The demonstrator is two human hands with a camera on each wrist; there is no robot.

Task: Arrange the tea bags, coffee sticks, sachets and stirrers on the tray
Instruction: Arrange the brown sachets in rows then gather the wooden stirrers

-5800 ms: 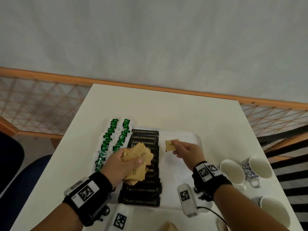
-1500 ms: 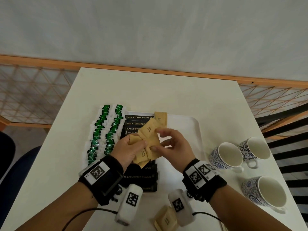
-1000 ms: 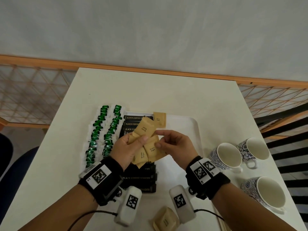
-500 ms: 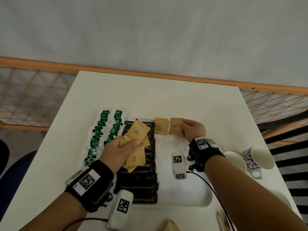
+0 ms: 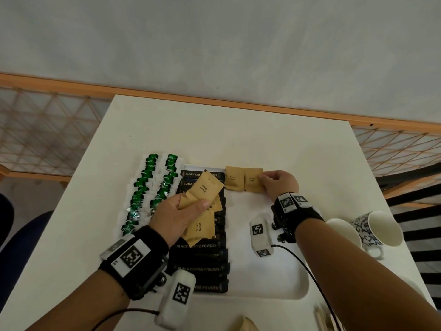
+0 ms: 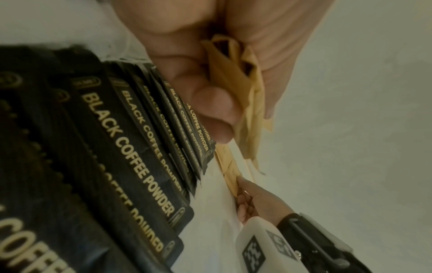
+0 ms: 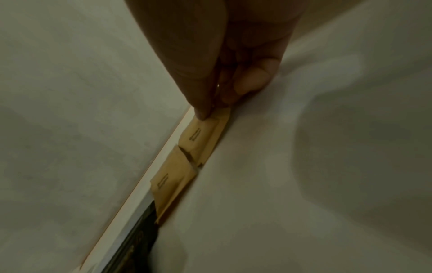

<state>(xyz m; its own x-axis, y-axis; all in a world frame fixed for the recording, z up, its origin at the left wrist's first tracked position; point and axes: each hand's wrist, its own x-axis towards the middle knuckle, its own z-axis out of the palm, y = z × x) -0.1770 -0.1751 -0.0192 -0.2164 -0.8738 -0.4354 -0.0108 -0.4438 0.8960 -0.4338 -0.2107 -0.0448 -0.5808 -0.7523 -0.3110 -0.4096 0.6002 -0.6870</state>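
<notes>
Tray (image 5: 274, 278): white, with a low rim. It sits on the table, near the front edge.
Table (image 5: 238, 134): white and flat. Its far edge touches a wooden rail (image 5: 214, 99) under a pale grey wall (image 5: 214, 39).
Room: a wooden lattice fence (image 5: 43, 130) shows on both sides of the table. A dark blue chair (image 5: 14, 247) is at the left.
In the tray, left part: black coffee sticks (image 5: 202, 268) lie in a column, one below the other.
In the tray, far edge: two brown sugar packets (image 5: 235, 179) lie flat, side by side, touching.
Beside the tray, on the left: green tea bags (image 5: 152, 185) in two rows on the table.
Right hand (image 5: 280, 185): its thumb and fingertips pinch the right edge of the right-hand packet (image 7: 198, 134), which lies on the tray.
Left hand (image 5: 176, 218): held above the coffee sticks. Its fingers and thumb are curled round a bunch of brown packets (image 5: 202, 194).
Cups (image 5: 379, 230): white with a dark blue pattern, on the table to the right of the tray.
Front edge of the table: one more brown packet (image 5: 243, 324) and some thin wooden stirrers (image 5: 322, 318), partly out of view.
</notes>
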